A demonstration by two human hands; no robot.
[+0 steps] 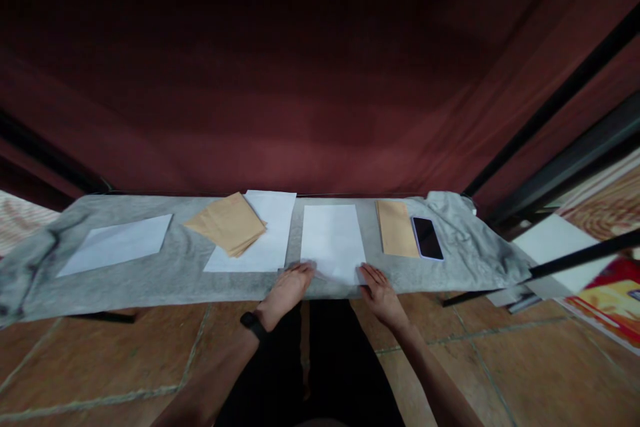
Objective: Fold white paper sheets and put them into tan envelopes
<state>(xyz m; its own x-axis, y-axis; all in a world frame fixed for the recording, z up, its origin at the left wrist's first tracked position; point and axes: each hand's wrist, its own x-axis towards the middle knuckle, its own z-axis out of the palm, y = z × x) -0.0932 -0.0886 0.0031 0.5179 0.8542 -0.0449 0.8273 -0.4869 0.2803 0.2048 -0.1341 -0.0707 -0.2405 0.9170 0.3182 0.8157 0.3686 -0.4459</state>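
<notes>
A white sheet of paper [333, 240] lies in the middle of a grey cloth [165, 277]. My left hand [290, 283] rests at the sheet's near left corner, fingers pinching its edge. At the near right corner, my right hand [377, 283] grips the edge the same way. A black band sits on my left wrist. A single brown envelope [397, 228] lies right of the sheet, with a dark phone [427, 238] beside it.
A stack of brown envelopes [227, 221] rests on another white sheet [265, 240] left of centre. One more white sheet [117, 243] lies far left. A dark red curtain hangs behind. Terracotta floor tiles lie below; papers and a black bar are at right.
</notes>
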